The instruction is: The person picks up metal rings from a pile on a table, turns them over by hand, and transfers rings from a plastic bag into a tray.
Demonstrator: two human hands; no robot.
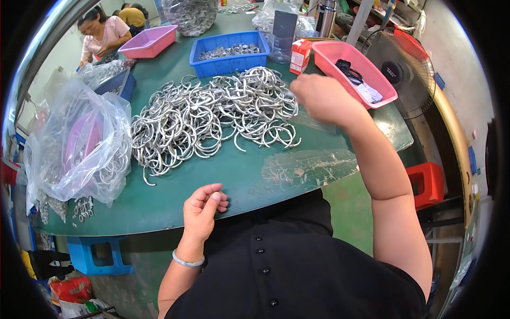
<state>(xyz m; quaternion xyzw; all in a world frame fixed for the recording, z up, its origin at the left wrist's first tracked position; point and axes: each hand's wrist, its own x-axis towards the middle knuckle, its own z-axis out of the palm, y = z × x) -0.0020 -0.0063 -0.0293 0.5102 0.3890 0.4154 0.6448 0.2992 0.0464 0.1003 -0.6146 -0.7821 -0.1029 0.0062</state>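
A wide heap of curved silvery metal rings (212,114), many with a gap in them, covers the middle of the green table (234,181). My right hand (324,98) is over the table at the heap's right end, its back toward me and its fingers curled in. The fingertips are hidden, so what they hold, if anything, does not show. At the table's near edge rests my left hand (204,208), loosely closed with the thumb against the bent fingers and nothing visible in it. A pale bangle (187,260) circles that wrist.
Behind the heap stands a blue basket (228,66) of small metal pieces. A pink basket (382,87), a red-white box (300,56) and a fan (398,72) are right. Left lies a clear plastic bag (79,138); a co-worker (103,34) sits at far left.
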